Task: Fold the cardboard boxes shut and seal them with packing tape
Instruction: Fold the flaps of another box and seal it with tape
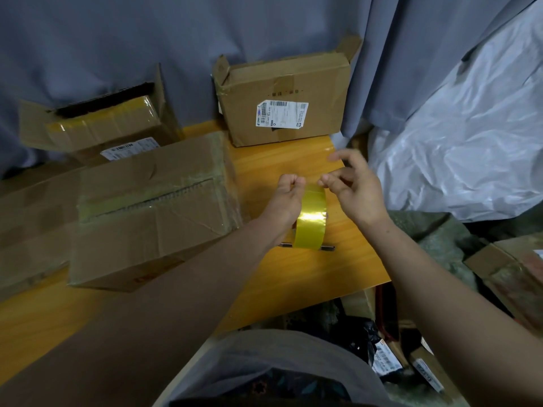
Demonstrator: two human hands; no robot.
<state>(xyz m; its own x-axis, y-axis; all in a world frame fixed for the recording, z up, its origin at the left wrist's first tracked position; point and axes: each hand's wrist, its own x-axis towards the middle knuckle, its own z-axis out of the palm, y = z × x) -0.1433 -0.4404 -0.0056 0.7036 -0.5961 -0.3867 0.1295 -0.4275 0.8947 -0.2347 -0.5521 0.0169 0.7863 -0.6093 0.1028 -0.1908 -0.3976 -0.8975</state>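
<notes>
Fig. 1. Head view; step judged: freeing the tape end, pre-sealing. L hand (286,198) was curled tight on the upper left rim of the tape roll (312,218), which was held upright on edge over the table (296,277), its bottom at a thin metal strip (307,246); contact w/ the strip could not be told. R hand (357,190) sat just right of the roll's top, thumb & 1 finger nipped together at the rim, index raised. Whether a loose end was caught there could not be told. The roll lay between the 2 hands, mostly below both grips. 3 boxes seen: near box (152,212), left of the L hand, flaps down, glossy tape along its seam; far-left box (102,124), 1 flap up; back box (282,104), corner flaps raised. Next move prob. calls for peeling a length clear w/ the R hand while the L hand steadies the roll, then carrying it to an unsealed box
</notes>
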